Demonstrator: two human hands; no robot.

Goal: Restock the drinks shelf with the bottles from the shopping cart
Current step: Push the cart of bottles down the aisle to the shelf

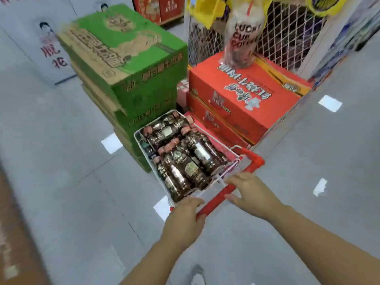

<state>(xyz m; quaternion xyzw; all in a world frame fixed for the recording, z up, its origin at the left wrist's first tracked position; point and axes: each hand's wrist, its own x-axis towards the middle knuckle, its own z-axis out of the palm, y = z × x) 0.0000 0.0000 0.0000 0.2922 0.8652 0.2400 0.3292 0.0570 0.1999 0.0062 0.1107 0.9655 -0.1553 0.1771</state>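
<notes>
A white panel (51, 52) with red characters leans at the upper left of the frame, standing on the grey tiled floor (61, 161). Right of it, in the upper middle, is a stack of green cartons (127, 64). The shopping cart (146, 155) sits in the centre of the frame, its far end close against the foot of that stack. The dark bottles (185, 165) with pinkish-red caps lie on their sides inside the cart, packed close together and filling it.

At the near end of the cart is the red handle (218, 197). The left hand (185, 221) grips its left end, fingers curled over the bar. A shoe (197, 278) shows at the bottom edge. The right hand (253, 192) holds the handle further right, fingers wrapped over the top and thumb reaching left along the underside.

Right of the cart, two red cartons (246, 93) are stacked, touching its far right corner. A drink cup (240, 38) in a clear bag rests on the top carton. Behind it is white wire mesh (287, 38), with yellow bags (205, 9) hanging at the top edge.
</notes>
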